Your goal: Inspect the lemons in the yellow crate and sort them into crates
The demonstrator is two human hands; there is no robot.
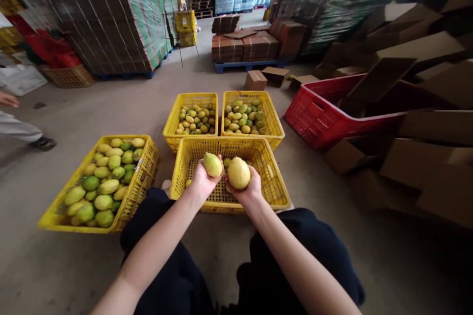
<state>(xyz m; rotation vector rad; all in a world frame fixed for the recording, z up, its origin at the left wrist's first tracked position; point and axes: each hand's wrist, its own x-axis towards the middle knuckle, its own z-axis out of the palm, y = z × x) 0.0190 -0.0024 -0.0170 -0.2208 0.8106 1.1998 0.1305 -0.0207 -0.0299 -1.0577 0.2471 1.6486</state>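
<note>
Yellow-green fruit point(212, 165), head view: held in the left grip point(202, 180), fingers curled round it. Larger yellow fruit point(239, 173) is cupped in the right grip point(253, 188). Neither side is released. Both fruits are held just beside each other, over the opening of the front crate point(274, 184), which is yellow, perforated and set between the knees point(306, 236). A few loose fruits point(188, 183) are seen inside; the count is partly blocked by the arms.

Behind it, two more yellow crates are lined up side by side: rear left crate point(170, 122) and rear right crate point(274, 125), both part-filled with green and yellow fruit. Off to the left, a side crate point(143, 184) is loaded with larger green-yellow fruit. All crates are placed on the floor point(148, 108).

To the right, a red crate point(314, 114) is crowded by cardboard boxes point(436, 172). Further back, bundled cardboard point(260, 48) is stacked on a blue pallet point(244, 66). At the left edge, another person's trouser leg point(17, 125) and shoe point(44, 143) are partly framed.
</note>
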